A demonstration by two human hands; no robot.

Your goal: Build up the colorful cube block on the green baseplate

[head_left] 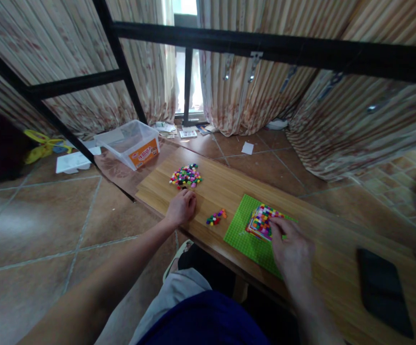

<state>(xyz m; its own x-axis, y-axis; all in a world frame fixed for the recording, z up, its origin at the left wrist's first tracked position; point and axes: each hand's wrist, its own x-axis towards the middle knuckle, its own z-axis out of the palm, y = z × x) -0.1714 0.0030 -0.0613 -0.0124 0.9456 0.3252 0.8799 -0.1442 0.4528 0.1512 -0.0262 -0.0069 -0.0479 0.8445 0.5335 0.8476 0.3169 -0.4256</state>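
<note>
A green baseplate (245, 232) lies on the wooden table (222, 189). On it stands a block built of many small coloured bricks (260, 221). My right hand (291, 247) rests at that block's near right side, fingertips touching it. My left hand (182, 206) lies on the table as a loose fist, just below a large pile of loose coloured bricks (186, 175). A small cluster of bricks (216, 218) sits between my two hands. Whether the left fist holds a brick is hidden.
A black phone (383, 291) lies on the table at the right. On the tiled floor behind stand a clear plastic tub (130, 143) and scattered papers. A black metal frame (265, 45) crosses overhead in front of curtains. My knees are under the table's near edge.
</note>
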